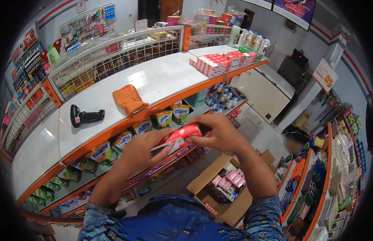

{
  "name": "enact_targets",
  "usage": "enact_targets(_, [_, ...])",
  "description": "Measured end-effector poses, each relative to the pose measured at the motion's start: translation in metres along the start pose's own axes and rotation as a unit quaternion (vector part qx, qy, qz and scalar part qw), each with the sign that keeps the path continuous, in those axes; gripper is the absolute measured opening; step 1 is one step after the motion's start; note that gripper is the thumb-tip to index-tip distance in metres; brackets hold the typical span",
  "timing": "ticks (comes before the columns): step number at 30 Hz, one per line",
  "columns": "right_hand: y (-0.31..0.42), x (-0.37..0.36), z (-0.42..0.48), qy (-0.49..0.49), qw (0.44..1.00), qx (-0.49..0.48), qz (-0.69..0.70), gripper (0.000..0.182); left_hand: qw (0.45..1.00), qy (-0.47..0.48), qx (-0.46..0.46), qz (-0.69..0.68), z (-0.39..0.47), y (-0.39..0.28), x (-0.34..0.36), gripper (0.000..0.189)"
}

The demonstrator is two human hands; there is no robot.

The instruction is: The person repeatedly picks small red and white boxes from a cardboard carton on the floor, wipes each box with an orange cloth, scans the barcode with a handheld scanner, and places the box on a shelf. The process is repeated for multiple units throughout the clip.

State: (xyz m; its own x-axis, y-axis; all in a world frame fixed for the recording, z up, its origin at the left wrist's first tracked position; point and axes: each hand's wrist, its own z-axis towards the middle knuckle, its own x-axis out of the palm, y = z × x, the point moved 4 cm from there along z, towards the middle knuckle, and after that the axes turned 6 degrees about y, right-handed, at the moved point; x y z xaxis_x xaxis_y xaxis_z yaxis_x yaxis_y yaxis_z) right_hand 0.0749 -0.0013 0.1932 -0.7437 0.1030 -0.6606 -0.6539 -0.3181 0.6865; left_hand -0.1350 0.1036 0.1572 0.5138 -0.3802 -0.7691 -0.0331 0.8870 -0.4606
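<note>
Between my hands is a small red-and-white carton, held tilted in front of the shelf. My right hand grips its right end between thumb and fingers. At the other end, my left hand pinches a pale flap or edge; its fingers partly hide that end, so I cannot tell whether the carton is unsealed. Similar red-and-white cartons are stacked on the white shelf top. Below my right forearm, a cardboard box stands with its flaps spread, holding pink-and-white packs.
A black barcode scanner and an orange cloth lie on the shelf top. Detergent-like pouches and blue-capped bottles fill the level below. Stocked shelves line the right, near a partly hidden person.
</note>
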Motion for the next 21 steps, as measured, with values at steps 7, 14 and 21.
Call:
enact_targets(7, [-0.031, -0.075, -0.084, -0.294, 0.952, -0.007, 0.090, 0.067, 0.986, 0.059, 0.151, -0.025, 0.148, -0.044, 0.019, 0.046])
enact_targets(14, [-0.093, -0.071, -0.197, -0.423, 0.889, 0.116, 0.132, 0.071, 0.985, -0.013, 0.110, 0.134, 0.299, 0.006, -0.003, 0.046])
enact_targets(21, [-0.227, 0.094, -0.304, -0.418, 0.799, 0.365, 0.230, 0.039, 0.973, 0.013, -0.027, 0.229, 0.401, 0.140, -0.012, 0.044])
